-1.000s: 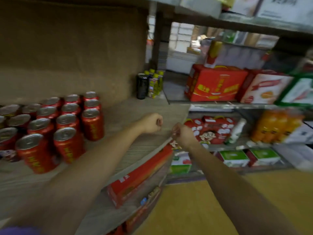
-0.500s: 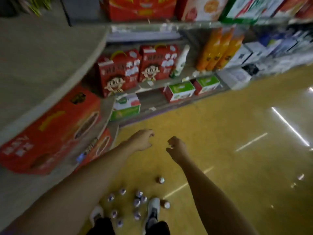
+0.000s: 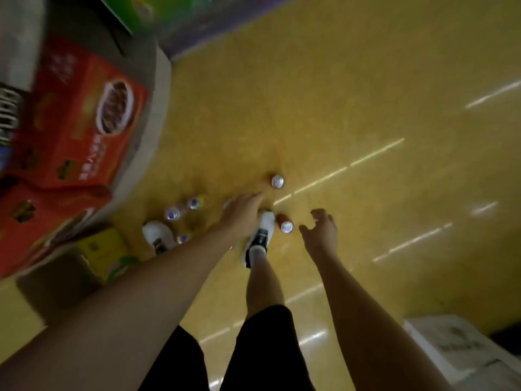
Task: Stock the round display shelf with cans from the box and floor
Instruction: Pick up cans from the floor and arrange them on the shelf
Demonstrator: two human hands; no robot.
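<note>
While both arms reach down over the yellow floor (image 3: 366, 80), the left hand (image 3: 242, 213) spreads flat above the cans (image 3: 277, 181) by the shoes (image 3: 263, 230); the right hand (image 3: 321, 228) hangs loosely curled, empty, beside the round shelf (image 3: 158, 108).

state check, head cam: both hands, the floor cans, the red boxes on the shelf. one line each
left hand: fingers straight, reaching down over the cans, holding nothing
right hand: fingers loosely curled, empty, above the floor
far can: upright on the floor, alone
can by right shoe: on the floor, tilt unclear
cans by left shoe: upright, clustered
red boxes: closed, on the shelf
</note>
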